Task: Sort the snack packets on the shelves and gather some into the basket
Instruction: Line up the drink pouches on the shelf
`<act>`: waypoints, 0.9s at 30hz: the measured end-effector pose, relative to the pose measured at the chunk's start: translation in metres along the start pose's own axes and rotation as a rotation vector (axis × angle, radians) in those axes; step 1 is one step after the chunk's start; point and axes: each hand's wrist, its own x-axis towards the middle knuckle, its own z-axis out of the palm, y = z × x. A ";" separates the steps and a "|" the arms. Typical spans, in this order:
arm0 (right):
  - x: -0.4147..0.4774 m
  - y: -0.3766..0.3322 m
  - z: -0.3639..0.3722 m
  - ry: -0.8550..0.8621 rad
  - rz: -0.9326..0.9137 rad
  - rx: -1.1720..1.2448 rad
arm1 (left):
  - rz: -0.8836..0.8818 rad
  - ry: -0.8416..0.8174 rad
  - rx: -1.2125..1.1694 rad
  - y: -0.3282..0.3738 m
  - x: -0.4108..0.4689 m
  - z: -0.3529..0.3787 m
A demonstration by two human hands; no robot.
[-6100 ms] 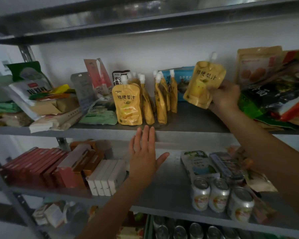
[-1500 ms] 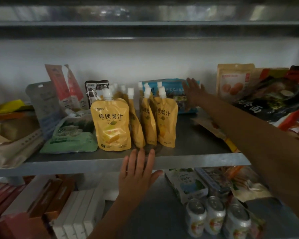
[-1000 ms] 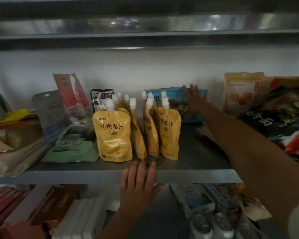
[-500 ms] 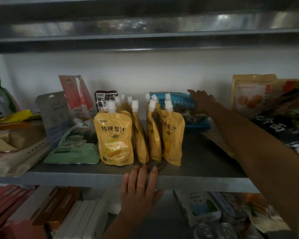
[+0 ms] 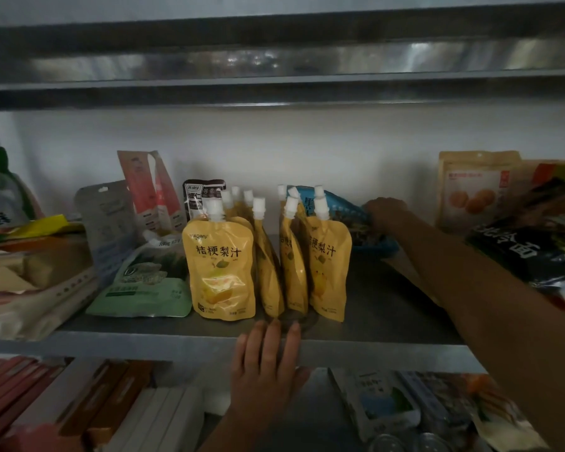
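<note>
Shelf [image 5: 356,345] was matt grey metal; yellow spouted juice pouches [image 5: 221,272] were glossy plastic film with white plastic caps; green packet [image 5: 144,288] looked matt.

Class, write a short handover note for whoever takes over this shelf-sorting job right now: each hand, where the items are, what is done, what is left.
Left hand: flat on the shelf edge, holding nothing.
Right hand: at the shelf's back, fingers closed on the blue packet, which is tilted.
Yellow spouted pouches: upright in a group mid-shelf.
Green packet: lying flat to their left.
Done: pouches grouped.
Left: deal with the blue packet. No basket in view, so gathering is unconfirmed.
</note>
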 end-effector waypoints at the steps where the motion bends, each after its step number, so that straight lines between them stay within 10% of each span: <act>1: -0.001 -0.001 0.000 0.003 0.029 -0.007 | -0.005 0.000 0.000 0.000 0.000 0.000; 27: -0.062 0.007 -0.042 0.345 0.251 -0.102 | -0.003 -0.081 -0.047 -0.002 -0.004 -0.007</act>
